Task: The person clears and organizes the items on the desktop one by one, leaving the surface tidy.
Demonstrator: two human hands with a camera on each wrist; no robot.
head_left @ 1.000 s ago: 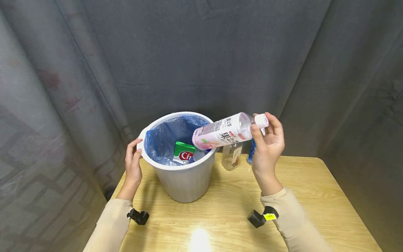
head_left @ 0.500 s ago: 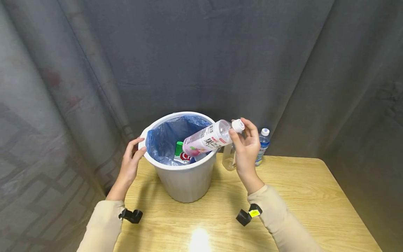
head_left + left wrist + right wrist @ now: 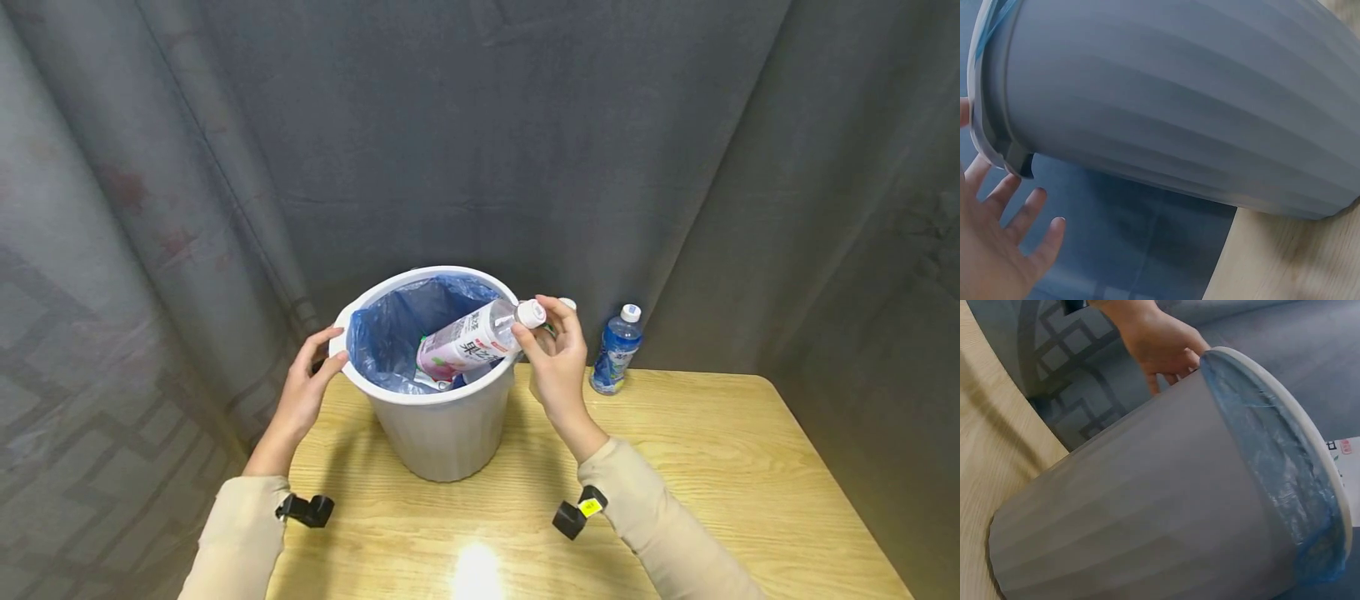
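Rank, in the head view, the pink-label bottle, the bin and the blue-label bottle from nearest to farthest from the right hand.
1. Pink-label bottle: held at its cap by the right hand, slanting into the bin.
2. Bin: just left of that hand.
3. Blue-label bottle: upright on the table, off to the right.

White bin (image 3: 442, 433) w/ blue liner (image 3: 390, 333), pink-white bottle (image 3: 468, 342), blue bottle (image 3: 613, 354).

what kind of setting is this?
Likely a staged recording booth, not a lived-in room: grey curtain backdrop all round, one small wooden table, and a white bin with a blue liner.
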